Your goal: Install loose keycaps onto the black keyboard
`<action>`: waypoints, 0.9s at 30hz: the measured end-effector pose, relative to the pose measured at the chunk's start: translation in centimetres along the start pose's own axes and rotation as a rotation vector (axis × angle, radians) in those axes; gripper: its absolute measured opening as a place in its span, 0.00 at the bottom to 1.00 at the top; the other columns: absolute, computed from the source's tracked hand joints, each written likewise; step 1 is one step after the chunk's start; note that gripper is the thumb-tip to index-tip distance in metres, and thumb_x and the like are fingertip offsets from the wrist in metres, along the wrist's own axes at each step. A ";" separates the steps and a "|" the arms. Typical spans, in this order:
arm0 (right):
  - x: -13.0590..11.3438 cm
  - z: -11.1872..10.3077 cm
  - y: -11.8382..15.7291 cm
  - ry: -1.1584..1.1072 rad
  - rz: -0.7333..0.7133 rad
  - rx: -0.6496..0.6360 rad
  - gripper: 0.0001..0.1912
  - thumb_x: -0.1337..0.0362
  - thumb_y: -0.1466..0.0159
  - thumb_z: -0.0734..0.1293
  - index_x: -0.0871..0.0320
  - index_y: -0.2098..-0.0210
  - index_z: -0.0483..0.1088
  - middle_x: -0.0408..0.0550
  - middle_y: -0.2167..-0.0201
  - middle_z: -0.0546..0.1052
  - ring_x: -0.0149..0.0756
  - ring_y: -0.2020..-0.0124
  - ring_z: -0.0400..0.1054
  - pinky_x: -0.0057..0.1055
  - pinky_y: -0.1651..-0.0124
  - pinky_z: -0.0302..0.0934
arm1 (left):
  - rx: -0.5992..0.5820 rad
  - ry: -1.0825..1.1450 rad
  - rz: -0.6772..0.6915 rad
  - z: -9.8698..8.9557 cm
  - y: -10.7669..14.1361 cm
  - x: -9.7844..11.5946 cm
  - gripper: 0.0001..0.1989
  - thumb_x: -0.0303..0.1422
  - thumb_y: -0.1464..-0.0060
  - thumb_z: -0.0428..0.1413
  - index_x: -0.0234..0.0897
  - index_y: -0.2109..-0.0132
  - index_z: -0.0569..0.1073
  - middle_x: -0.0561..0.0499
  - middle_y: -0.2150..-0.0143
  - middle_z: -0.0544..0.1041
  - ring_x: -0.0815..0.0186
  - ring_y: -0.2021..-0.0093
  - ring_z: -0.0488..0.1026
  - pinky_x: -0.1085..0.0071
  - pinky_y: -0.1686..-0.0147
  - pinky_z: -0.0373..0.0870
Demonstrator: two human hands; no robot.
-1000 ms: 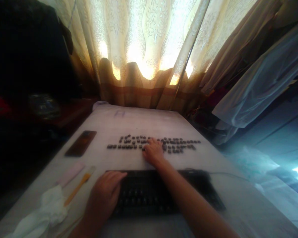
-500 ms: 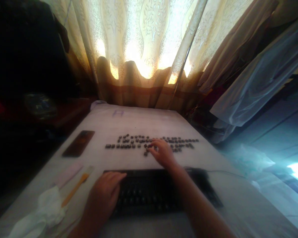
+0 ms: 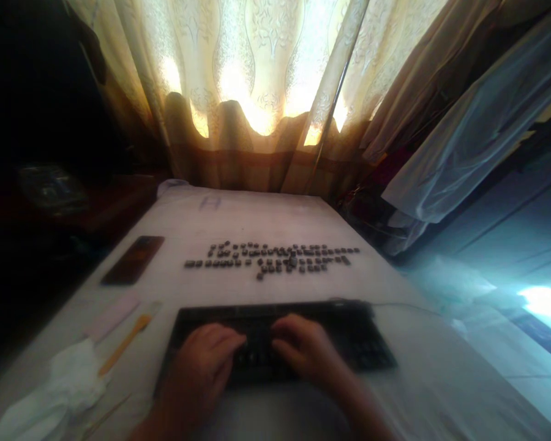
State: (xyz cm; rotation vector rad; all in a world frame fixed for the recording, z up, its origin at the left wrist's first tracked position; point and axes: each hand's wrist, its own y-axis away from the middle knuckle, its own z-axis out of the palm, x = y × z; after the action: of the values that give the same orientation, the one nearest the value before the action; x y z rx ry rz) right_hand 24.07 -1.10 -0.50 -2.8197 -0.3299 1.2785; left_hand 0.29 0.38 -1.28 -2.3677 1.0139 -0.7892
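A black keyboard lies across the near part of the white-covered surface, its left and middle parts partly hidden by my hands. My left hand rests over its left side, fingers stretched to the right and thumb lower and apart, with nothing seen in it. Above the middle keys, my right hand has thumb and fingertips drawn close together. Whatever is between them is too small and blurred to make out. Beyond the keyboard, loose dark keycaps lie in uneven rows.
To the left are a dark phone, a pinkish flat piece, a brush with an orange handle, crumpled white tissue and a thin stick. The keyboard's cable runs right. A curtain hangs behind.
My right hand has come back from the loose keycaps to the middle of the keyboard. My left hand has moved from the keyboard's upper left edge further over its keys. The view has shifted slightly.
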 end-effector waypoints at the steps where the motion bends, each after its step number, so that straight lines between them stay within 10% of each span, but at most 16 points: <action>1: 0.3 0.1 0.1 0.000 -0.001 0.005 0.08 0.71 0.42 0.68 0.57 0.63 0.76 0.46 0.67 0.80 0.36 0.65 0.74 0.31 0.61 0.66 | -0.022 0.008 0.003 0.0 0.0 0.1 0.17 0.21 0.45 0.49 0.40 0.55 0.77 0.49 0.62 0.81 0.63 0.62 0.77 0.66 0.62 0.75; 27: -0.8 2.4 -0.1 0.237 -0.129 -0.035 0.06 0.67 0.39 0.69 0.57 0.62 0.77 0.47 0.65 0.79 0.38 0.63 0.72 0.32 0.59 0.62 | -0.208 -0.017 0.048 0.2 0.0 1.1 0.19 0.22 0.44 0.51 0.40 0.49 0.77 0.47 0.56 0.79 0.59 0.56 0.73 0.61 0.58 0.71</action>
State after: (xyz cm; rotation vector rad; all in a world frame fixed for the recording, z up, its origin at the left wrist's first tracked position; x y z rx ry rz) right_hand 21.72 -1.29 -1.45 -2.8826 -0.5173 0.9114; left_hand 0.99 -0.41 -1.09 -2.5075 1.1925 -0.6736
